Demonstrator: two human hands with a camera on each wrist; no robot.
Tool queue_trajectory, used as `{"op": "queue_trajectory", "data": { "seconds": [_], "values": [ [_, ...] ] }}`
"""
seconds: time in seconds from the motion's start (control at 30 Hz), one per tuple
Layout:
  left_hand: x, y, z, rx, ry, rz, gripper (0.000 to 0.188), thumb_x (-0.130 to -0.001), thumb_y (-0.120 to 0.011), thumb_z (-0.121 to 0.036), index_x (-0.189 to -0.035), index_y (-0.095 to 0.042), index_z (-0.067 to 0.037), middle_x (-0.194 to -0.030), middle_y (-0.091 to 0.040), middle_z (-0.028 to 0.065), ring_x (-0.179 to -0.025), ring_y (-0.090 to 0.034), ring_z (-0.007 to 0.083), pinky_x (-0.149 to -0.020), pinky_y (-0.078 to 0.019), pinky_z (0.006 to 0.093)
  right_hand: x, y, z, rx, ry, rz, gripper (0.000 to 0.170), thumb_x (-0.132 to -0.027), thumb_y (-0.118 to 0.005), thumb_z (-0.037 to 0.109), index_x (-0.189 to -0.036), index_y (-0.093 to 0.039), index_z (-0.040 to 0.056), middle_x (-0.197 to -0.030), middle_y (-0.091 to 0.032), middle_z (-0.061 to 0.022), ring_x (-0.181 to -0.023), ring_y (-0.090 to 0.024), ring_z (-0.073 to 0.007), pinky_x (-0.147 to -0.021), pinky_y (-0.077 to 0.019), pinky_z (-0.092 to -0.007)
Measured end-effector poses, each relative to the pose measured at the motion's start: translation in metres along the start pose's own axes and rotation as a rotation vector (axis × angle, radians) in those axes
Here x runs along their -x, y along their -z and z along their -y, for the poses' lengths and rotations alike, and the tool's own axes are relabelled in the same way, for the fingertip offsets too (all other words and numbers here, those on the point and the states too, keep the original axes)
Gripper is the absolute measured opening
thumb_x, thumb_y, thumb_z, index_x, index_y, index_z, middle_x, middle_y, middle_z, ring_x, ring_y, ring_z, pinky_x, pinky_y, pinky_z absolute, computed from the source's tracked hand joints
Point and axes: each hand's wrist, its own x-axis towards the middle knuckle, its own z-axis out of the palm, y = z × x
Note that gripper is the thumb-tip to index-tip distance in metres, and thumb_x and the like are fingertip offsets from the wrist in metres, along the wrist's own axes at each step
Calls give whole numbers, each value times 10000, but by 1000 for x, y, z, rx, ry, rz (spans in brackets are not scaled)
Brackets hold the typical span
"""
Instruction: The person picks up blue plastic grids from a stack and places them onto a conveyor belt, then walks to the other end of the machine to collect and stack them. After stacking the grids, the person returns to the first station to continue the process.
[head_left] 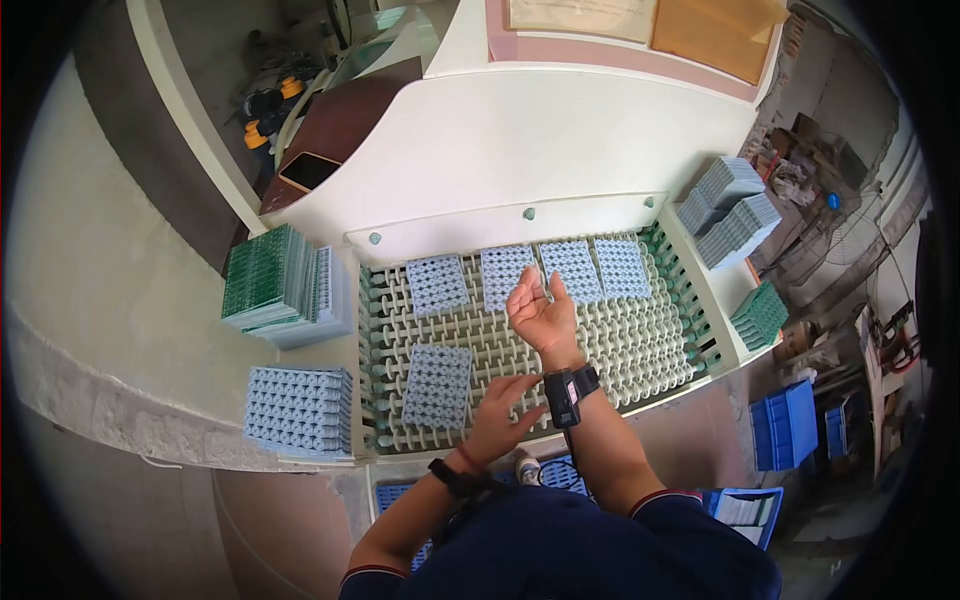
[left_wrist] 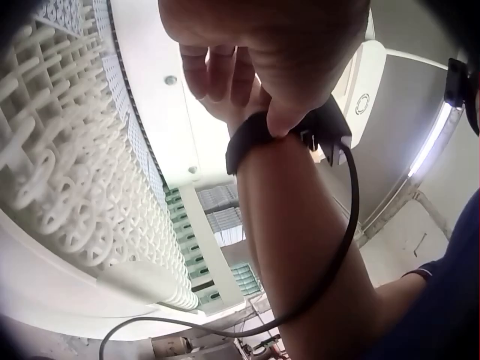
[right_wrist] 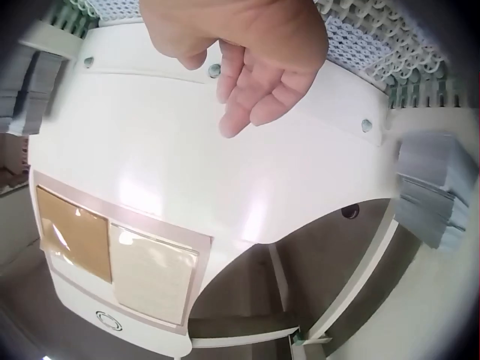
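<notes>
The right hand (head_left: 543,318) is raised over the white roller bed (head_left: 520,350), palm up with its fingers loosely bent and nothing in it; the right wrist view also shows this hand (right_wrist: 251,64) empty. Beside the right wrist's black device (head_left: 565,397) is the left hand (head_left: 500,415), its fingers extended and holding nothing. In the left wrist view the left hand (left_wrist: 274,52) overlaps the black strap (left_wrist: 251,139); contact cannot be told. Light blue perforated panels lie on the rollers: several along the back, including one (head_left: 437,285), and one (head_left: 437,387) at front left.
Stacked green and pale panels (head_left: 270,280) stand left of the bed, with a blue-grey stack (head_left: 298,408) in front. More grey stacks (head_left: 738,225) and a green one (head_left: 760,317) are at the right. A phone (head_left: 310,171) lies on a brown ledge. Blue crates (head_left: 785,425) stand at lower right.
</notes>
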Motion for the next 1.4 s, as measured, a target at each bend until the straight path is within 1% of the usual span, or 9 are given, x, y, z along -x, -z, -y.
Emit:
{"op": "queue_trajectory", "data": {
  "seconds": [0.37, 0.43, 0.7, 0.77, 0.87, 1.13, 1.23, 1.33, 1.4],
  "values": [
    [4, -21, 0, -109, -242, -99, 305, -662, -721, -120, -912, -585, -12, -876, -577, 114, -807, -553, 288, -711, -453, 370, 0, 27, -8, 340, 108, 96, 338, -943, -445, 364, -855, -551, 55, -720, -548, -17, -598, -501, -127, -574, -432, -285],
    [5, -20, 0, -140, -290, -124, 270, -663, -709, -98, -885, -581, -14, -848, -577, 115, -781, -552, 289, -694, -454, 368, 4, 37, -18, 1161, 344, 2, 323, -941, -473, 327, -806, -594, 59, -667, -583, -33, -524, -520, -106, -507, -427, -241],
    [17, -28, 4, -38, -271, -70, 239, -625, -645, -1, -852, -568, -5, -804, -565, 143, -701, -549, 318, -623, -452, 391, 14, 36, -29, 1969, 606, 236, 253, -890, -589, 235, -819, -601, -8, -631, -584, -31, -531, -550, -67, -463, -399, -211],
    [15, -26, 1, -10, -233, -66, 227, -635, -642, 11, -849, -568, -5, -804, -565, 142, -695, -549, 313, -617, -452, 378, 10, 26, -29, 1799, 556, 224, 250, -903, -568, 249, -810, -593, 17, -659, -575, -25, -514, -522, -78, -476, -408, -233],
    [10, -18, -1, 23, -158, -65, 188, -671, -649, 9, -840, -568, -10, -802, -572, 134, -696, -562, 300, -613, -457, 361, 6, 13, -17, 722, 162, 27, 240, -926, -519, 300, -799, -531, 97, -661, -505, 21, -519, -441, -89, -521, -401, -262],
    [10, -17, 4, 140, -61, -65, 161, -720, -666, -22, -867, -598, -21, -826, -592, 122, -747, -591, 301, -648, -479, 354, 8, 21, -7, 562, 112, 5, 253, -921, -523, 333, -776, -513, 127, -656, -501, 34, -524, -421, -72, -523, -383, -242],
    [9, -16, 11, 137, -90, -36, 163, -744, -646, 8, -901, -602, 0, -822, -584, 101, -692, -581, 198, -611, -473, 275, 8, 26, -2, 588, 126, 33, 260, -924, -513, 345, -777, -514, 131, -651, -496, 35, -525, -423, -75, -530, -382, -245],
    [1, 5, 20, 235, 198, -13, 122, -793, -616, -15, -913, -596, -5, -775, -575, 62, -695, -564, 155, -618, -465, 257, 12, 28, 3, 603, 108, -12, 282, -935, -482, 362, -779, -508, 128, -659, -485, 31, -525, -413, -81, -530, -371, -262],
    [-12, 28, 31, 817, 439, -215, 180, -927, -490, -218, -877, -556, -59, -748, -529, -6, -615, -457, 102, -567, -371, 221, 25, 29, 3, 729, 82, 27, 265, -932, -489, 339, -798, -521, 113, -700, -501, 15, -529, -428, -88, -528, -380, -255]
  ]
}}
